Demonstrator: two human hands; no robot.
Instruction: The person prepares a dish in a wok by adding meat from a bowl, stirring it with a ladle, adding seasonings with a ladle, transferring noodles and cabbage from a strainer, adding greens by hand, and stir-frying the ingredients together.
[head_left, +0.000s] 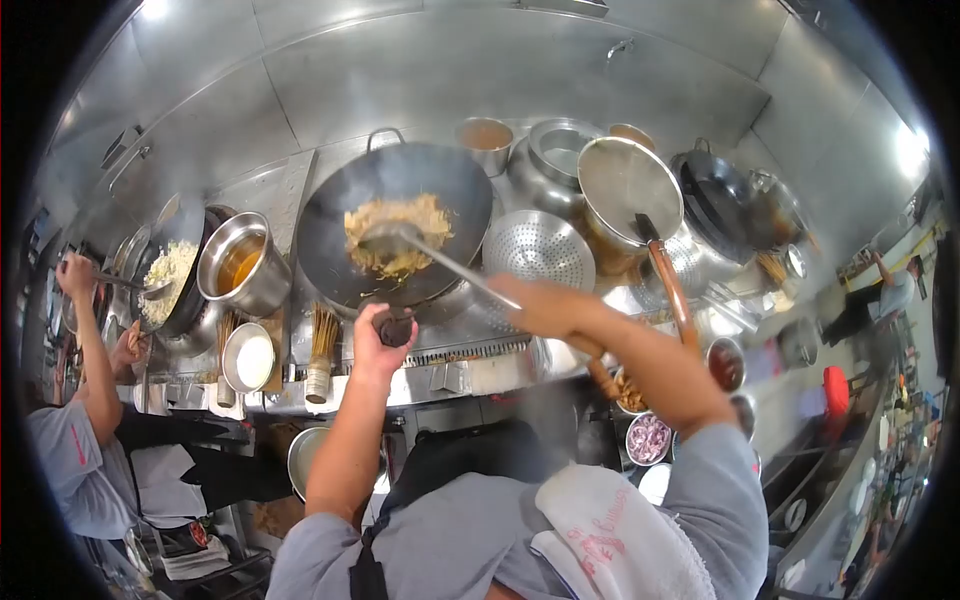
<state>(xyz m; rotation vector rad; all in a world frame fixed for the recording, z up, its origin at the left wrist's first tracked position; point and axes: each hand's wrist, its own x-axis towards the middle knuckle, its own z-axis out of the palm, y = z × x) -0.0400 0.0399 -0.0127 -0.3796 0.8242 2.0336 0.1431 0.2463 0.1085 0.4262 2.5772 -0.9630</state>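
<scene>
A large dark wok [325, 225] sits on the range in front of me, with a yellowish-brown shredded food [425, 212] in its middle. My left hand [375, 345] is closed around the wok's dark, stubby handle [396, 326] on the near side. In my right hand [545, 305] is the long handle of a metal ladle [455, 265]. Its bowl rests in the food, partly hidden by it. Right of the wok lies a perforated metal strainer [540, 255], just beyond my right hand.
Left of the wok stand a metal pot of amber liquid [215, 270], a bowl of white stuff [248, 358] and a bamboo brush [322, 345]. A fine-mesh strainer [630, 190] rests on a pot at right. Nearby is chopped purple onion [648, 438]. A co-worker [85, 450] cooks at far left.
</scene>
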